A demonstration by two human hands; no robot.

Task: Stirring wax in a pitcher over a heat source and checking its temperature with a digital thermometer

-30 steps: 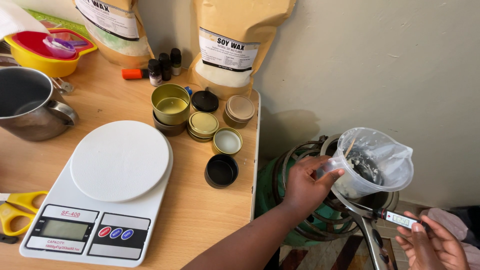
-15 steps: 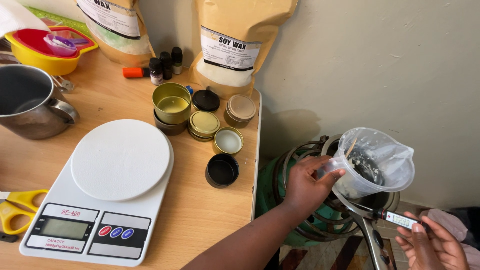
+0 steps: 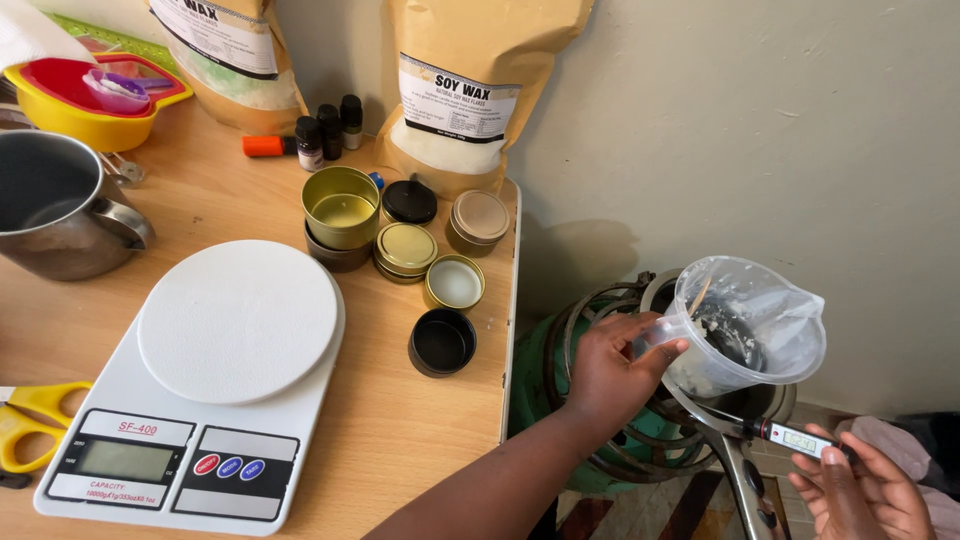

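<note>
Fingers of the left hand (image 3: 607,372) wrapped the handle of a clear plastic jug (image 3: 748,325), holding it tilted over a metal pot (image 3: 745,400) on a gas burner (image 3: 600,400) beside the wooden table (image 3: 400,430). Right hand (image 3: 862,490) fingertips pinched a digital thermometer (image 3: 795,437), its probe reaching under the jug. Soft wax clung inside; the thin plastic, so near the burner, could probably have warped or slipped.

Clear plastic jug (image 3: 750,325) tilted over burner, white wax residue inside; slim digital thermometer (image 3: 795,437) lies below it
</note>
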